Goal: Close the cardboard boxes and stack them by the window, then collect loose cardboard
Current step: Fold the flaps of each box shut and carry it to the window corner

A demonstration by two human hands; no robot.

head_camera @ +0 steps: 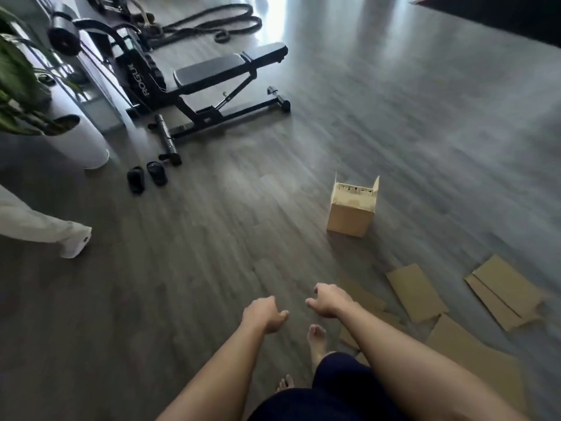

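A small brown cardboard box (352,209) stands upright on the grey wood-look floor (212,238), to the right of the frame's middle. Its top is open: two side flaps stick straight up at the left and right edges, and a printed strip shows on the inside of the far wall. What it holds cannot be made out. Nearer the person and to the right, well apart from the box, flat brown sheets of loose cardboard (416,291) lie scattered on the floor, some overlapping, one folded pair (505,291) lying farthest right, and a large sheet (473,350) lying closest.
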